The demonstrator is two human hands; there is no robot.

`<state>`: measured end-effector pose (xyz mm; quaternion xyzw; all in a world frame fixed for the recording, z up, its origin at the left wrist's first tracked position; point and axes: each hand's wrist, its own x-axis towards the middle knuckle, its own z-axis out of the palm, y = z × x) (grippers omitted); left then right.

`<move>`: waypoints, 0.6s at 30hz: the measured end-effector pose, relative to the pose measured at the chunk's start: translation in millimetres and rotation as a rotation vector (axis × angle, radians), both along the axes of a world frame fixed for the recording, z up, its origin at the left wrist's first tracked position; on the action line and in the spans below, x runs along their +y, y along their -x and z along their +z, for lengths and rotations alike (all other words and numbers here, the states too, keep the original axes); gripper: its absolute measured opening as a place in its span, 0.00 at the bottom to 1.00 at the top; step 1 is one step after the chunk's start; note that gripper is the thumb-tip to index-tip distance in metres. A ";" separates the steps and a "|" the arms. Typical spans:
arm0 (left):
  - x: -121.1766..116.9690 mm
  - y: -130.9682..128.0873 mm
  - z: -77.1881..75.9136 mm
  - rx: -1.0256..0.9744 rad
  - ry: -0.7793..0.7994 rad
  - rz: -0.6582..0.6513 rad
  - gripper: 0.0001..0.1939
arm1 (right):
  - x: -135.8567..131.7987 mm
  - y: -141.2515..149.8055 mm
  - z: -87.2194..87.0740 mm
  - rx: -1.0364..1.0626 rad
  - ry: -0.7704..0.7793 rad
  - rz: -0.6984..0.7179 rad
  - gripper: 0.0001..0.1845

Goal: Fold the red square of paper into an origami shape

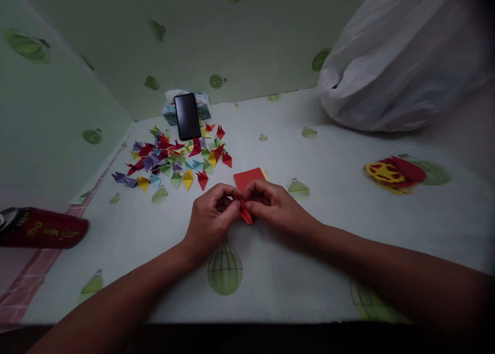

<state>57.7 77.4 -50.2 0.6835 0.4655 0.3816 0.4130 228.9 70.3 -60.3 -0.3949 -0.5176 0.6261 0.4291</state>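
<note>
A small piece of folded red paper (245, 212) is pinched between both my hands over the table. My left hand (212, 212) grips it from the left with thumb and fingertips, and my right hand (273, 204) does the same from the right. The fingers cover its upper part; a pointed lower end shows between the thumbs. Just beyond the hands lies a stack of square paper (249, 177), red on top with a yellow edge showing. Farther back on the left, many small folded paper cranes (176, 160) in several colours lie in a loose heap.
A black phone (187, 116) leans on a tissue box (170, 112) behind the cranes. A red can (46, 229) stands at the left edge. A white plastic bag (390, 70) fills the back right, with red and yellow cut-out pieces (392, 173) lying in front.
</note>
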 end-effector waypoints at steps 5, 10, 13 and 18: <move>-0.5 0.6 -0.9 0.005 -0.012 -0.002 0.01 | -0.2 0.3 0.8 -0.007 0.003 0.014 0.08; 0.0 1.3 -2.8 0.022 -0.037 -0.026 0.03 | 0.6 0.4 -1.4 -0.066 -0.030 -0.015 0.08; -0.1 1.4 -1.9 0.074 -0.086 -0.026 0.04 | 0.7 0.5 -1.8 -0.063 -0.028 -0.020 0.07; -1.5 1.1 -0.9 0.111 -0.155 -0.002 0.03 | 0.6 0.7 0.3 -0.071 0.008 0.006 0.05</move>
